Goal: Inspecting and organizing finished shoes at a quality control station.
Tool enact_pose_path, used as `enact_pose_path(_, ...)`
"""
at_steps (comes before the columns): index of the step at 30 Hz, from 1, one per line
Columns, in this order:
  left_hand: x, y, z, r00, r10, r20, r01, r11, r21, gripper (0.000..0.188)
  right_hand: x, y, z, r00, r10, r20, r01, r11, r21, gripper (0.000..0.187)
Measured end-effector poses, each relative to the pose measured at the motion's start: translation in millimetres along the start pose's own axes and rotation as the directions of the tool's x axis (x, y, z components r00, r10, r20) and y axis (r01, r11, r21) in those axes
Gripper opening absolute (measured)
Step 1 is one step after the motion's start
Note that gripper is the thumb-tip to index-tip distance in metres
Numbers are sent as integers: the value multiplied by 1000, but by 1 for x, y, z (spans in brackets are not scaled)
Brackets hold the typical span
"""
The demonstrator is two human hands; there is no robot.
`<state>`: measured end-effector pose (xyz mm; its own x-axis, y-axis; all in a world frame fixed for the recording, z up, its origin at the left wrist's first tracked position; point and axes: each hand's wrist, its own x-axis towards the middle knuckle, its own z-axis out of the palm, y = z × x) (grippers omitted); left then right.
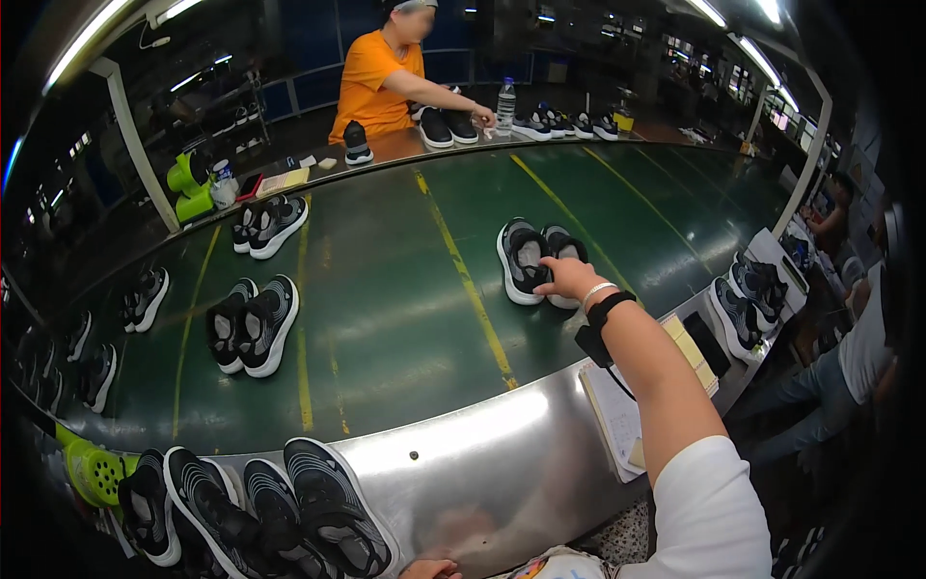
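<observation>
White sleeve [712,502] close in, right hand [571,278] at a pair of shoes

From that sleeve I follow the right forearm [661,376] up and leftward, over the rim of the steel ledge [463,458] and out above the green surface [386,318]. The back of the hand faces up; thumb and forefinger are slightly parted, pointing left. They sit at the black-and-grey pair of shoes [522,270], around where the two stand side by side. I cannot tell whether the fingers grip or merely touch. A pale bracelet [599,292] and a black wristband [610,308] circle the wrist.

Only a sliver of the left hand [431,569] shows at the lower edge, so I cannot tell how its fingers stand.

For room, I have a broad span of green to the left of the pair, crossed by a yellow line [463,273], before two further pairs [256,328], well apart. On my near side the ledge curves across, with a notebook [610,410] just left of the forearm and a yellow pad [690,352] just right of it. More shoes [328,497] crowd the ledge at lower left; another pair [745,301] bounds the right end.

Beyond the far edge, a co-worker in orange [371,82] stretches an arm toward a clear bottle [505,108], shoes lined up beside it.
</observation>
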<state>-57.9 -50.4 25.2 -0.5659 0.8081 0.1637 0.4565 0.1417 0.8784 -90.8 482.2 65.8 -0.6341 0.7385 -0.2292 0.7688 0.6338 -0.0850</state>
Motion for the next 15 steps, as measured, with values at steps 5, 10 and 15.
enact_pose_path(5, -6, -1, -7, 998, -60, 19, 59, 998, 23, 17, -13, 7, -8, 975, -218, -50, 219, 976, 9, 53)
enact_pose_path(10, -3, 2, 2, 910, -412, -34, 392, 886, -249, 23, -164, -34, -28, 806, -562, -185, 583, 809, 81, 47)
enact_pose_path(15, 54, 20, 9, 974, -173, -146, 106, 918, -381, 46, -330, -71, 1, 648, -751, -124, 761, 644, 73, 35)
